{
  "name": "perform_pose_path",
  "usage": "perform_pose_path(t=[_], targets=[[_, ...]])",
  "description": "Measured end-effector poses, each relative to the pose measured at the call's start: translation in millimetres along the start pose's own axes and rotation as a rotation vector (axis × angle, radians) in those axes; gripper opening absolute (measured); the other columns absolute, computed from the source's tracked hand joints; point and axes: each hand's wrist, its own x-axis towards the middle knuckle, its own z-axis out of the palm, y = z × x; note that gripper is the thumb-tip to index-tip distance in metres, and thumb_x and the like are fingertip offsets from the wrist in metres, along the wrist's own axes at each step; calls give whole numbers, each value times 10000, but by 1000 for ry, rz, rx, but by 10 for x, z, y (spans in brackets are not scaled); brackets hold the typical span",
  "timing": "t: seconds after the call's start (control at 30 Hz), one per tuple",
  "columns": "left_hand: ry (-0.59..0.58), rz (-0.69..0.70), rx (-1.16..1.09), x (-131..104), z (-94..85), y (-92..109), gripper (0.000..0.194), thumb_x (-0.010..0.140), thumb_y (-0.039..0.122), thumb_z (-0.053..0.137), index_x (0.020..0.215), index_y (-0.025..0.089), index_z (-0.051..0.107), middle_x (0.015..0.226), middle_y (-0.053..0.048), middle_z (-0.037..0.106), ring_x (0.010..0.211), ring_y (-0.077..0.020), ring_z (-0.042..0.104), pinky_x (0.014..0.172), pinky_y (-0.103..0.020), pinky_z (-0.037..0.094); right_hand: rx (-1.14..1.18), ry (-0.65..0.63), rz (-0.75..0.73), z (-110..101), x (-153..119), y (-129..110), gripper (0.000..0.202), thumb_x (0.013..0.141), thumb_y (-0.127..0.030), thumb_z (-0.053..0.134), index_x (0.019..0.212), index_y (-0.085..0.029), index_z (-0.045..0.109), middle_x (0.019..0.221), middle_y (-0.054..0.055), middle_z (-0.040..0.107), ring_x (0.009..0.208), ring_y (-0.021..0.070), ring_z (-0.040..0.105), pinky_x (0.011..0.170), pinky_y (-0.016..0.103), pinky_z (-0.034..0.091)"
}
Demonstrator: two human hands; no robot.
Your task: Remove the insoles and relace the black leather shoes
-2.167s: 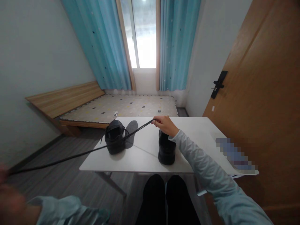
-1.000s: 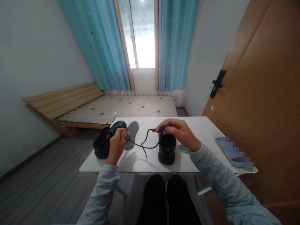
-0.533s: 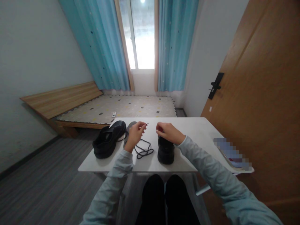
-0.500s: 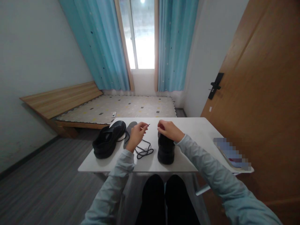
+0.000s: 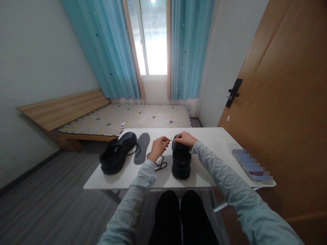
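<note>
Between thumb and fingers, my left hand (image 5: 160,147) pinches the thin dark tip of a shoelace, just left of a black shoe (image 5: 181,165). That shoe stands on the white table with its heel toward me. My right hand (image 5: 186,139) is closed at the shoe's upper front; whatever its fingertips pinch is too small to make out. A loose black lace (image 5: 161,165) lies coiled on the table, partly behind my left wrist. Farther left are a grey insole (image 5: 142,148) and a second black shoe (image 5: 114,157) with a lace trailing from it.
The white table (image 5: 214,163) carries a blurred flat item (image 5: 251,166) at its right edge. Beyond it stands a bed (image 5: 143,117) with a small white remote (image 5: 123,125) on it. A wooden door (image 5: 286,95) is at the right.
My left hand has moved right with the lace tip, closer to the shoe, uncovering the grey insole. My right hand has shifted slightly, and more of the shoe's opening shows.
</note>
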Motion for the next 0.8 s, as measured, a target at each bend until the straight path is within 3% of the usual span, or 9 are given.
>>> perform_pose_path(t=[0.23,0.43,0.63,0.8], targets=[[0,53,120,106,65,-99,153,810,206,574,874,179,710,712,-37,685,613,-125,645,527,-206,524,-60,109,-22,69,-71,80,180,763,-220,590,701,-126,731,711,63,704,670,143,602,612,223,391],[15,125,144,155,83,-119,169,817,200,570,892,193,721,852,-53,717,711,-144,663,629,-243,553,-25,181,-85,134,-85,187,145,774,-212,596,704,-144,703,736,51,702,685,141,599,639,231,393],[20,152,170,215,131,-137,181,824,173,570,922,194,721,872,-51,711,707,-134,663,686,-257,547,8,195,-121,148,-62,236,129,777,-201,597,705,-143,686,726,40,688,680,135,586,640,228,389],[38,240,330,218,150,-75,170,829,197,591,915,202,737,866,-63,714,749,-167,666,764,-295,516,25,174,-151,145,-63,249,117,784,-193,594,729,-137,681,746,42,689,692,133,584,654,229,389]])
